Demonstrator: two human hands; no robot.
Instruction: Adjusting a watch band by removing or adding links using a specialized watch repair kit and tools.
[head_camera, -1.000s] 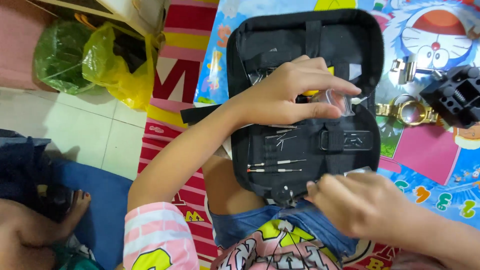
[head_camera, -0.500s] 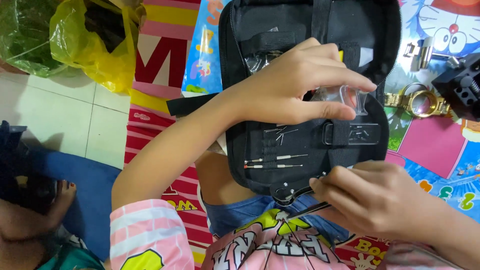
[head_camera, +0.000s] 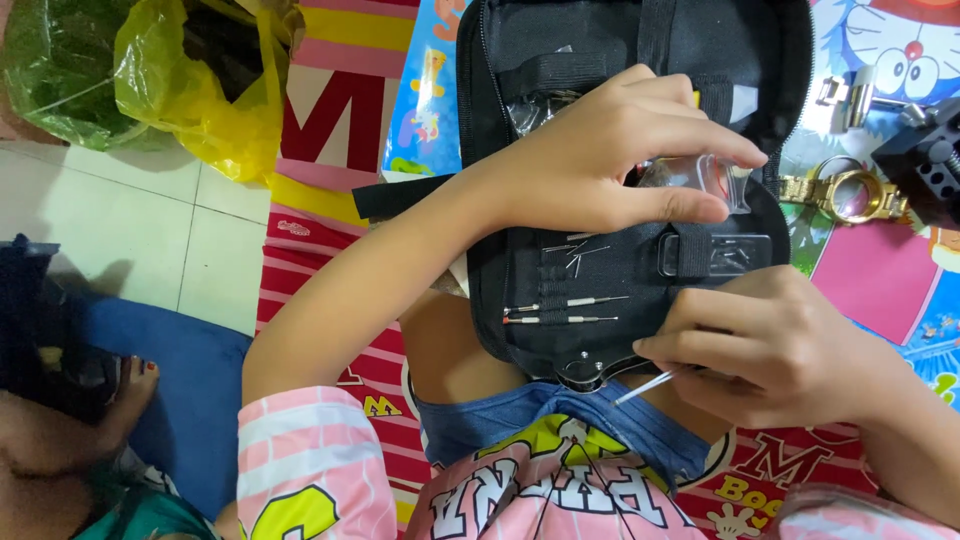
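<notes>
Black fabric tool case (head_camera: 600, 290) lying unzipped across the lap, lid flap far, tool side near. Left hand (head_camera: 610, 150) resting over the middle of the case, thumb and forefinger pinched on a small clear plastic bag (head_camera: 715, 178) with something red inside, held just above the case's right part. Right hand (head_camera: 770, 345) at the near right edge of the case, fingers closed around a thin metal tool (head_camera: 645, 387), its pale tip poking out to the left over the case's near rim. Two slim screwdrivers (head_camera: 565, 310) tucked side by side in loops on the case, left of the right hand, with a few loose thin pins (head_camera: 575, 250) just farther up. Small clear pouch (head_camera: 715, 255) strapped in under an elastic band, between the two hands.

Gold wristwatch (head_camera: 845, 192) lying right of the case on a colourful cartoon play mat (head_camera: 860, 280), near a black block-shaped holder (head_camera: 925, 160) at the right edge. Yellow plastic bag (head_camera: 200, 85) and green plastic bag (head_camera: 55, 65) far left, on pale floor tiles (head_camera: 150, 230). Blue cushion (head_camera: 190, 400) near left, with another person's bare foot (head_camera: 125, 385) touching it. Pink striped sleeve (head_camera: 310, 460) and printed shirt nearest the camera.
</notes>
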